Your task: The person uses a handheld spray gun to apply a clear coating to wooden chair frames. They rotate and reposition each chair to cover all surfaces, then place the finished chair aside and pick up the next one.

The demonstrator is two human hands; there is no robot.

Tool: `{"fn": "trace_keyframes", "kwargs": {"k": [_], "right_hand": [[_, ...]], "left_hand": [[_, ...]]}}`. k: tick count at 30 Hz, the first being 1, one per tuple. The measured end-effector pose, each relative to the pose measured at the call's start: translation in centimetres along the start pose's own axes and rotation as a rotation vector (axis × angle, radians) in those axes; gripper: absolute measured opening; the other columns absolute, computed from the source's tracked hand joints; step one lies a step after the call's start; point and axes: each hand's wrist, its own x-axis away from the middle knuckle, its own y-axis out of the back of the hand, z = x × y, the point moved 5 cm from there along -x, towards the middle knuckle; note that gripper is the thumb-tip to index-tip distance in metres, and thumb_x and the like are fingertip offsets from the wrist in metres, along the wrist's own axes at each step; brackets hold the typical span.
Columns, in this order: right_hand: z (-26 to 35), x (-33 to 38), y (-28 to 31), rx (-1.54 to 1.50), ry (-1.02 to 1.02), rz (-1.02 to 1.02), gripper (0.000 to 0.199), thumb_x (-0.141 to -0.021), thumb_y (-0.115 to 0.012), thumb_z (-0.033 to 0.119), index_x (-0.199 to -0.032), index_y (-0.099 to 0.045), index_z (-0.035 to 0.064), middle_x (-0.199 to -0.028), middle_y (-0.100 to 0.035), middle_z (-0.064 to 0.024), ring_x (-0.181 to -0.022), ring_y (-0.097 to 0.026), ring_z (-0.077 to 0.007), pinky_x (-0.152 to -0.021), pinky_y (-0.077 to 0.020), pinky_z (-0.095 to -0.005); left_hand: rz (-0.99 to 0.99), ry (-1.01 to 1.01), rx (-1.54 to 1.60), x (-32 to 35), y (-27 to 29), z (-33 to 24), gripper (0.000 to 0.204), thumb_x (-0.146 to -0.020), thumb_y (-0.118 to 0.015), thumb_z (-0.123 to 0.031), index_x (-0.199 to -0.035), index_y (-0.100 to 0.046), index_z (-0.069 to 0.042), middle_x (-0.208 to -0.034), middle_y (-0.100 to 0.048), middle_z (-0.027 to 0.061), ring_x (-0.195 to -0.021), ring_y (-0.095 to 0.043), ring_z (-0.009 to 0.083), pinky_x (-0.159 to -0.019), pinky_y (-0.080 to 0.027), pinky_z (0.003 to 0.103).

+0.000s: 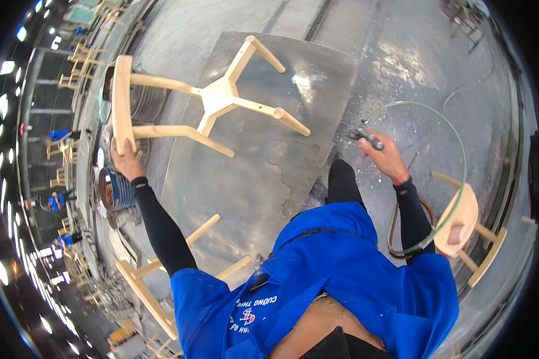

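Note:
My left hand is closed around the lower end of the curved top rail of a pale, bare-wood chair. Its seat is a branching frame with no panel, and its legs point away from me over a grey metal sheet. In my right hand is a small dark metal air gun, gripped in closed fingers and apart from the chair. A clear greenish hose loops from near the air gun round past my right forearm.
Beside my right elbow stands a wooden stool-like piece with a small brownish block on it. Another chair frame is at lower left. A blue drum sits beyond my left forearm. More chairs and blue-clad people are at far left.

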Motion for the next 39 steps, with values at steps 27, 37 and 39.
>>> {"fn": "trace_keyframes", "kwargs": {"k": [27,37,39], "right_hand": [[11.6,-19.7,9.2,-0.103,0.123,0.614,0.046,-0.099,-0.072,0.026,-0.133,-0.064,-0.0041,-0.092,-0.073,-0.0071,-0.080,-0.065,-0.0115,-0.074,-0.0548,-0.0284],[11.5,-21.6,10.3,-0.169,0.132,0.186,0.038,-0.100,-0.068,0.021,-0.130,-0.066,-0.0041,-0.095,-0.073,-0.0069,-0.079,-0.064,-0.0102,-0.065,-0.0494,-0.0235],[11.9,-20.7,11.8,-0.178,0.138,0.131,0.038,-0.099,-0.069,0.022,-0.128,-0.067,-0.0034,-0.094,-0.073,-0.0068,-0.079,-0.063,-0.0087,-0.060,-0.0449,-0.0224]], "left_hand": [[-0.436,0.616,0.081,14.2,-5.2,14.3,0.080,-0.094,-0.069,-0.019,-0.158,-0.022,-0.017,-0.131,-0.059,0.0176,-0.071,-0.069,0.0395,-0.051,-0.052,0.045],[0.143,0.880,0.087,31.5,-27.9,15.6,0.078,-0.091,-0.077,-0.031,-0.155,-0.039,-0.009,-0.126,-0.065,0.0150,-0.094,-0.071,0.0272,-0.070,-0.059,0.043],[0.158,0.701,0.004,30.0,-32.0,14.3,0.084,-0.087,-0.081,-0.035,-0.154,-0.039,-0.006,-0.124,-0.066,0.0150,-0.096,-0.069,0.0248,-0.074,-0.058,0.039]]}}
